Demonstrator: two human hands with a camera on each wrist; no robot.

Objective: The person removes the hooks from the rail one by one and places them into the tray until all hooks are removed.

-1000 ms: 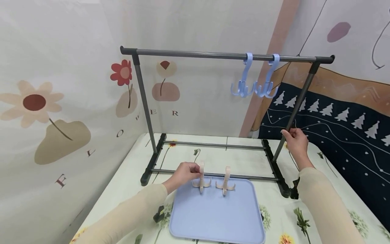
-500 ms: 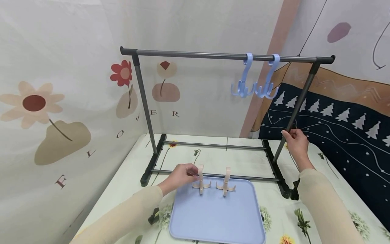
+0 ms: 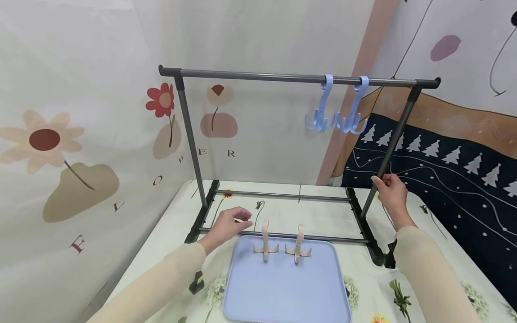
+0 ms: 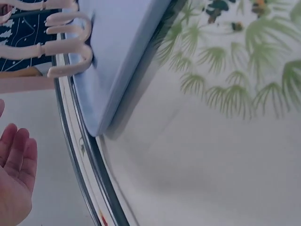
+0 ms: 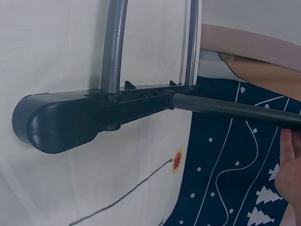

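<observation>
Two pink hooks [image 3: 265, 249] are stood on a blue tray [image 3: 282, 291] at the lower centre of the head view. Just left of them, the left hand [image 3: 229, 225] is held with its fingers loosely bent and parted, apart from the hooks. Toward the right of the frame, a slanted grey post [image 3: 388, 154] is held by the right hand [image 3: 392, 197]. Two blue hooks [image 3: 321, 118] are hung from the top bar [image 3: 250, 76], upper right of centre.
</observation>
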